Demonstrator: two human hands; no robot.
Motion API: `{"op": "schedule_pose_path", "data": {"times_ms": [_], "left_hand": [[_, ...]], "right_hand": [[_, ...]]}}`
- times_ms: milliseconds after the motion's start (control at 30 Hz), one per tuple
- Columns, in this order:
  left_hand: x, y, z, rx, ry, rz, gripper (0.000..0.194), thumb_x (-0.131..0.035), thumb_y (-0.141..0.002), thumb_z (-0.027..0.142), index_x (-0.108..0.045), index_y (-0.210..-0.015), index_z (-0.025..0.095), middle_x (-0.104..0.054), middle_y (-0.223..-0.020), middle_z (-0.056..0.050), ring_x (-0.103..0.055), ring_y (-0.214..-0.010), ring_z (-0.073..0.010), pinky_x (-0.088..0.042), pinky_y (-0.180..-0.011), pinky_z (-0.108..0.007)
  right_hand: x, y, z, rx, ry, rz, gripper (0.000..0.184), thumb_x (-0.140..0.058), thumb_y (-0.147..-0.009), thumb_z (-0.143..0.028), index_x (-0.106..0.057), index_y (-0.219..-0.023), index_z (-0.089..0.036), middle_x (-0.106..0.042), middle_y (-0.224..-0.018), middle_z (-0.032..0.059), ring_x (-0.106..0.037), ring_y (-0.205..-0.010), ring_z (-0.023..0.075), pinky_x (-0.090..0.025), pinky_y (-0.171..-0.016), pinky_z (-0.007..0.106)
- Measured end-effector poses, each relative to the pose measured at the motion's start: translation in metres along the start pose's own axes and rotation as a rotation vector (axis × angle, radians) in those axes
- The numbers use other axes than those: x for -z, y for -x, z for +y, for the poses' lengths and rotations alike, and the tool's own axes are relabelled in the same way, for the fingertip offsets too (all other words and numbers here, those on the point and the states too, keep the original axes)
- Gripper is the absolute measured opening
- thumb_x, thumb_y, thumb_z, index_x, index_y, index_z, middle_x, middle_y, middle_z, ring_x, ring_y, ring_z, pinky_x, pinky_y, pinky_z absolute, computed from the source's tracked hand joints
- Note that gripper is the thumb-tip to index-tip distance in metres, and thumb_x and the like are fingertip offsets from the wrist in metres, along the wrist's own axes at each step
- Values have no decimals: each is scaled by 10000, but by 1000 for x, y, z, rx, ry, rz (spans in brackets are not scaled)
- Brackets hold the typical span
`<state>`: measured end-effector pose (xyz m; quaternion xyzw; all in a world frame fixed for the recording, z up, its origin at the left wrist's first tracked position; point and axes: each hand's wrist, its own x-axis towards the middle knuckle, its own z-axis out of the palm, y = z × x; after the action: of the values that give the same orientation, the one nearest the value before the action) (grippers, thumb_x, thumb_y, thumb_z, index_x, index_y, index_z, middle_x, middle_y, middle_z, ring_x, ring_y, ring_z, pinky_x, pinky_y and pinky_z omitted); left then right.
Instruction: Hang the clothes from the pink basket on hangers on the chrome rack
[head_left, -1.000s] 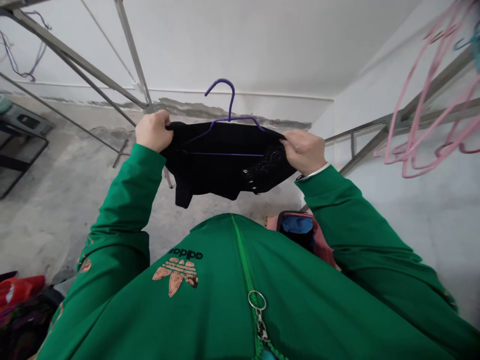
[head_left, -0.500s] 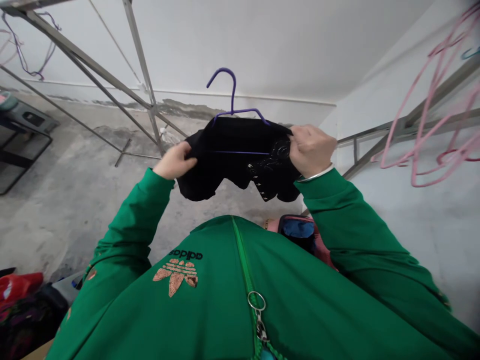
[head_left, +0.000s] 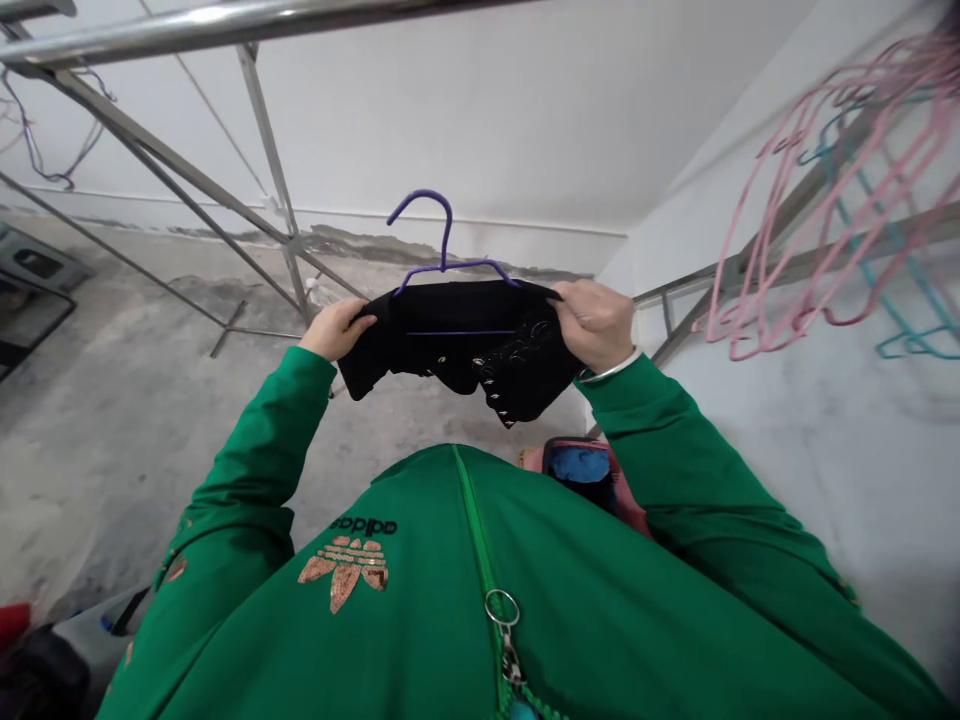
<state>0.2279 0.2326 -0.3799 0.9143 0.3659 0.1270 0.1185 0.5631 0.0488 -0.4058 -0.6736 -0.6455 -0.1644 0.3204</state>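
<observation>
A black garment (head_left: 525, 370) with shiny decoration and a row of metallic studs hangs on a purple hanger (head_left: 448, 240) in front of my chest. The hanger's hook stands up above the garment's neckline, and its lower bar shows through the opening. My left hand (head_left: 337, 328) pinches the garment's left shoulder between thumb and fingers. At the opposite shoulder, my right hand (head_left: 596, 322) grips the cloth in curled fingers, a pale bangle on its wrist. The garment's lower part is out of sight below.
A metal rail (head_left: 225, 25) crosses the top, joined to a rack frame (head_left: 292, 245) at left. Pink hangers (head_left: 757, 250) and blue hangers (head_left: 862, 260) hang at right. Another purple hanger (head_left: 34, 150) hangs far left. A bag with blue cloth (head_left: 581, 463) stands below my right arm.
Both hands and the garment on its hanger sit lower and slightly further left in view. The camera has tilted up, bringing the metal rail and more hangers into sight. Both grips stay closed.
</observation>
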Motion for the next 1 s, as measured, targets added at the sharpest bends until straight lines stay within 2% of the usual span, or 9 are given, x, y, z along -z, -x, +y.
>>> {"op": "schedule_pose_path", "data": {"times_ms": [133,267,367,467,600,700,767,900,1000], "left_hand": [[-5,-4,11,9,-99,191,198,-429,-870,349,-564,-812,217,-600,-825,-70,-600,-872,-241,-459,-769,-339],[10,0,24,20,-165,350,181,-439,-881,355,-562,-844,228,-588,-867,-74,-599,-897,-245,-450,-762,-339],[22,11,31,22,-161,397,164,-470,-876,360,-579,-873,238,-575,-856,-71,-596,-872,-240,-456,-772,-344],[26,22,33,23,-117,437,177,-467,-884,374,-586,-875,243,-565,-834,-66,-592,-840,-229,-466,-775,-344],[20,27,31,4,-86,486,201,-450,-886,373,-584,-827,236,-557,-777,-62,-588,-793,-220,-481,-759,-345],[14,25,29,-55,-90,458,207,-452,-881,369,-590,-810,230,-575,-758,-60,-594,-772,-212,-489,-731,-331],[12,23,25,-124,-79,451,218,-444,-891,364,-595,-813,226,-589,-757,-59,-598,-750,-197,-492,-708,-312],[10,14,7,-276,-88,455,247,-425,-918,349,-605,-835,202,-613,-812,-78,-603,-750,-185,-499,-689,-296],[15,9,-9,-248,-155,405,254,-411,-939,314,-612,-863,179,-618,-869,-91,-608,-808,-188,-509,-746,-310]], "right_hand": [[5,-1,1,-28,-61,-26,355,-337,-962,-336,-674,-939,-226,-665,-799,72,-619,-785,214,-485,-719,340],[11,-4,12,25,-95,-136,287,-416,-918,-323,-680,-978,-227,-699,-917,79,-621,-880,238,-489,-803,394],[25,-4,23,66,-65,-245,255,-456,-883,-318,-683,-939,-215,-705,-916,88,-617,-888,260,-483,-810,424],[44,-1,29,63,-129,-264,284,-426,-905,-362,-667,-963,-223,-695,-977,96,-613,-954,257,-481,-855,426],[52,3,27,71,-306,-357,346,-441,-883,-473,-654,-996,-225,-688,-993,103,-632,-950,257,-505,-846,419],[53,5,19,80,-494,-531,395,-465,-861,-532,-673,-902,-199,-704,-888,100,-662,-846,250,-530,-780,389],[55,6,12,41,-633,-667,422,-491,-847,-561,-689,-838,-188,-710,-842,95,-670,-799,251,-533,-751,369],[53,14,-7,-166,-1040,-894,420,-618,-787,-546,-721,-957,-176,-720,-894,90,-678,-860,266,-541,-771,364],[42,16,-30,-380,-1371,-913,406,-671,-778,-473,-714,-1059,-183,-723,-947,89,-688,-845,235,-540,-770,342]]}}
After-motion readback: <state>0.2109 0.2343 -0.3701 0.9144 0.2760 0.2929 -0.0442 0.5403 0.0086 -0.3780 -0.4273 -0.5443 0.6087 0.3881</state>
